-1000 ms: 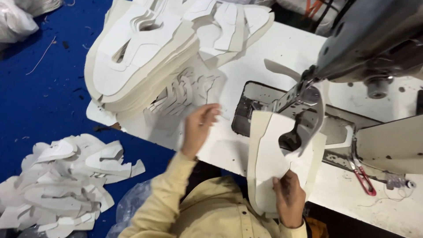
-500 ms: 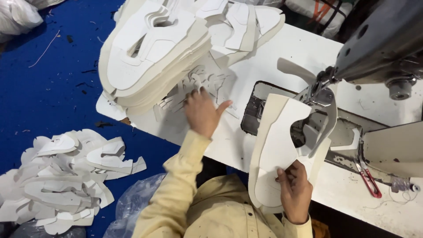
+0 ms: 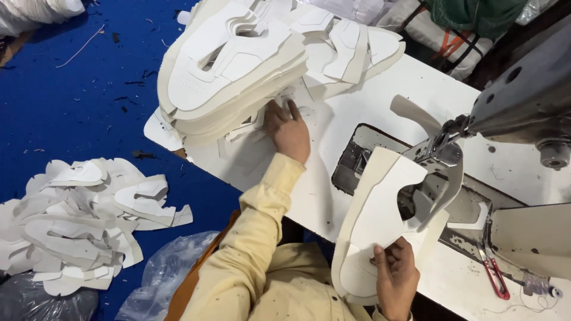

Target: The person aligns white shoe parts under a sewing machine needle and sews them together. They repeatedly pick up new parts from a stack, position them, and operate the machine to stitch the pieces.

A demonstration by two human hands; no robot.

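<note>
though bagless, white cutouts under left hand

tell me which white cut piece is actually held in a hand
The large curved white piece at the sewing machine, pinched by the right hand; the others lie in stacks.

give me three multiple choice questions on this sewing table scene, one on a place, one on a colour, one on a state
1. Where is the left hand?
A. at the foot of the stack of white cut pieces
B. on the red snips
C. on the floor

2. What colour is the floor?
A. grey
B. blue
C. green

3. What is the right hand doing?
A. lying flat and empty on the table
B. gripping the edge of a white shoe piece at the sewing machine
C. holding a plastic bag

Answers:
1. A, its fingers touch small pieces beneath the stack.
2. B, blue shows all around the table.
3. B, the fingers pinch the piece's lower edge.
</note>
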